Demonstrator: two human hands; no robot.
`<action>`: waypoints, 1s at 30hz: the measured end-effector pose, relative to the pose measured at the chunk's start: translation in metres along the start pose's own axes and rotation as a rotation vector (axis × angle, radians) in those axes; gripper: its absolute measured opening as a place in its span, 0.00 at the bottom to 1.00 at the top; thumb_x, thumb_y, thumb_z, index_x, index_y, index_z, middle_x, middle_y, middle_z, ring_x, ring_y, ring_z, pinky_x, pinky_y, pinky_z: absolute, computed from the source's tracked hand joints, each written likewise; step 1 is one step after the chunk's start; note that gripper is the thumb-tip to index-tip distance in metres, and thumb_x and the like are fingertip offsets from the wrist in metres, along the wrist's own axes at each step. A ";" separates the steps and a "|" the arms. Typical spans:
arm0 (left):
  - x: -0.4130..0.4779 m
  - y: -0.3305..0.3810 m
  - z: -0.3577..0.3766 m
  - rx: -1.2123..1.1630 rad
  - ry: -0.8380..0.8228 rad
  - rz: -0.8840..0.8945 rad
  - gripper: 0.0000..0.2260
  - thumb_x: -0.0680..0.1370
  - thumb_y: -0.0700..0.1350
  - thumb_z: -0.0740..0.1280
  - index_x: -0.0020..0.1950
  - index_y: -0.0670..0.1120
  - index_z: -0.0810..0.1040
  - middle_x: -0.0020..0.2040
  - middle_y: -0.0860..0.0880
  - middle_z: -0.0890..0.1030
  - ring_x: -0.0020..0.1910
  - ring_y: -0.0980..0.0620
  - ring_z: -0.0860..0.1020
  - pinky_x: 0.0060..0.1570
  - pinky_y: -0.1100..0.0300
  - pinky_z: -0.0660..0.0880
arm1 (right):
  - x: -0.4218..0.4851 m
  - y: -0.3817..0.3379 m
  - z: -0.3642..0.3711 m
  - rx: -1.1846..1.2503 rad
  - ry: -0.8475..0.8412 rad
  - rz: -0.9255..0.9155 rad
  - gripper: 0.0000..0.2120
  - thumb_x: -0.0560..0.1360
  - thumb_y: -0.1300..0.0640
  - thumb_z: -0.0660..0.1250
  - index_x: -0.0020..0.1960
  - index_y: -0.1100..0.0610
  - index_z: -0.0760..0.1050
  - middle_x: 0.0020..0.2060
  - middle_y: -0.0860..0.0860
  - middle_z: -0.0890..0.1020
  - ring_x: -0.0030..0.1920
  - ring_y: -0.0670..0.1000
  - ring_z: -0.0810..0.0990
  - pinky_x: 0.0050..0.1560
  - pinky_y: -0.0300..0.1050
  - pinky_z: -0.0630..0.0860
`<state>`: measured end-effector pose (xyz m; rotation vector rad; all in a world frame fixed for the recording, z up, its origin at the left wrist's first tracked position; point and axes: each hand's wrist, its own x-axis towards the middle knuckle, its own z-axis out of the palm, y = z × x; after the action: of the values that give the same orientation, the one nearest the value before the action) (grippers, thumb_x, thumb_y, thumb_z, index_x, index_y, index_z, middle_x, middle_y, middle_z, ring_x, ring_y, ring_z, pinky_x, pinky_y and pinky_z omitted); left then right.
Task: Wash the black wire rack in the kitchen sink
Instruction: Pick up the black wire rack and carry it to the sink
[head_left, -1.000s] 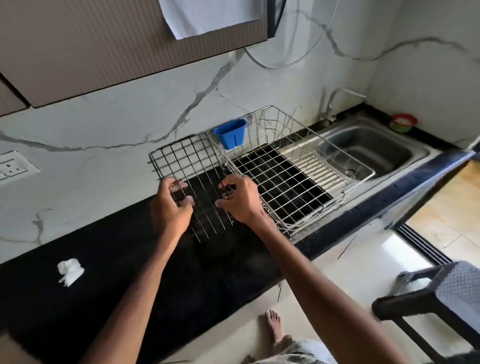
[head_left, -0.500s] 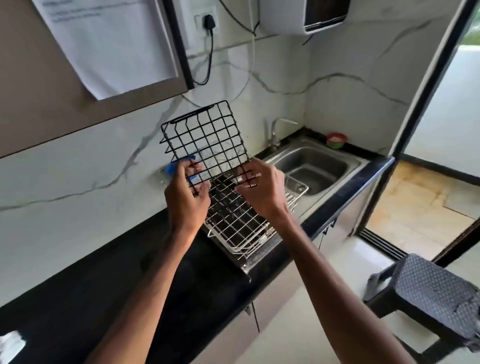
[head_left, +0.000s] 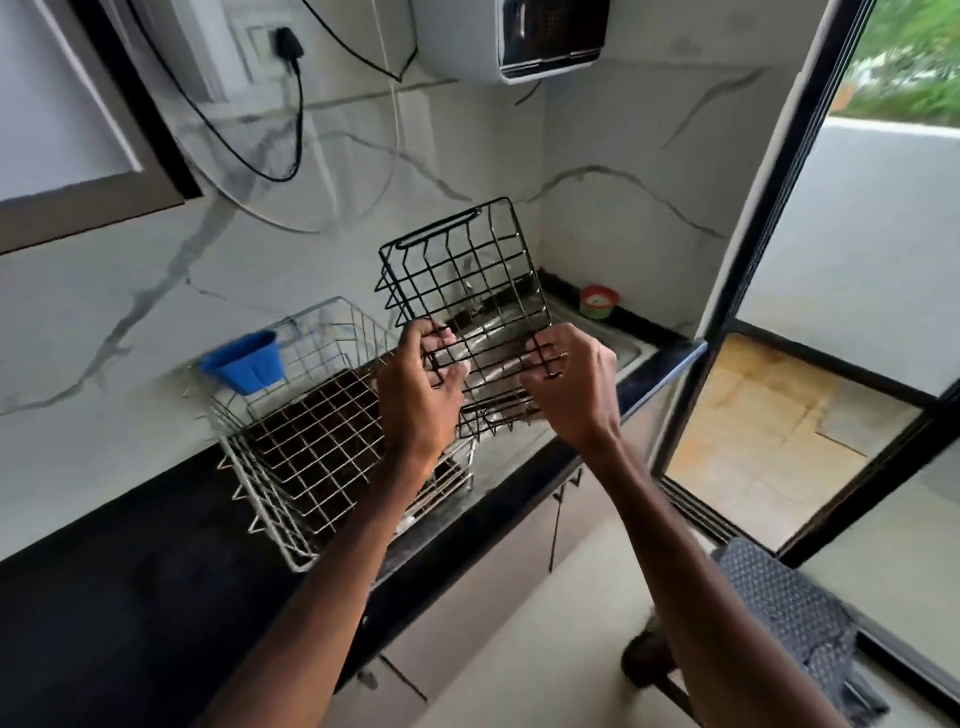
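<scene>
1. Marble-walled kitchen; the sink (head_left: 629, 347) sits in a black counter (head_left: 145, 597).
2. Above the sink, the black wire rack (head_left: 464, 283) is held tilted.
3. The left hand (head_left: 415, 397) and right hand (head_left: 571, 387) both clutch its lower edge.

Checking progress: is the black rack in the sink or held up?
Held up: left hand and right hand grip the black rack, clear of the sink.

The wall (head_left: 467, 145) is white stone with grey lines, and a black cord (head_left: 300, 130) hangs from a plug on it. The table (head_left: 130, 597) is black and shiny. Daylight comes in through a black-framed door (head_left: 750, 249), and a dark stool (head_left: 789, 613) stands on the pale floor (head_left: 545, 649).
</scene>
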<state>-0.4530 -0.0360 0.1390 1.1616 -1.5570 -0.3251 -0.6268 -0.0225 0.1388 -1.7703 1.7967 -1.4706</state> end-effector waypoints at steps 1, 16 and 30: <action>0.001 0.003 0.011 0.000 0.001 -0.007 0.20 0.73 0.36 0.77 0.63 0.42 0.77 0.56 0.54 0.79 0.45 0.55 0.83 0.36 0.70 0.80 | 0.005 0.008 -0.006 -0.012 -0.005 -0.001 0.16 0.67 0.64 0.75 0.53 0.54 0.81 0.45 0.46 0.83 0.44 0.44 0.80 0.45 0.25 0.70; 0.048 -0.008 0.125 -0.077 -0.073 -0.068 0.22 0.72 0.35 0.79 0.63 0.43 0.78 0.56 0.49 0.82 0.50 0.52 0.84 0.40 0.61 0.84 | 0.079 0.099 -0.031 -0.095 -0.008 0.051 0.14 0.69 0.60 0.77 0.52 0.55 0.80 0.43 0.45 0.81 0.41 0.38 0.77 0.41 0.24 0.69; 0.124 -0.091 0.256 -0.078 -0.072 -0.209 0.19 0.71 0.31 0.77 0.60 0.41 0.78 0.57 0.46 0.83 0.50 0.72 0.79 0.41 0.65 0.83 | 0.199 0.200 0.006 -0.193 -0.143 0.122 0.17 0.67 0.55 0.81 0.51 0.55 0.79 0.46 0.47 0.82 0.42 0.44 0.79 0.43 0.39 0.77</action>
<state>-0.6171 -0.2710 0.0569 1.2653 -1.4738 -0.5666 -0.7976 -0.2393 0.0795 -1.7658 1.9888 -1.1287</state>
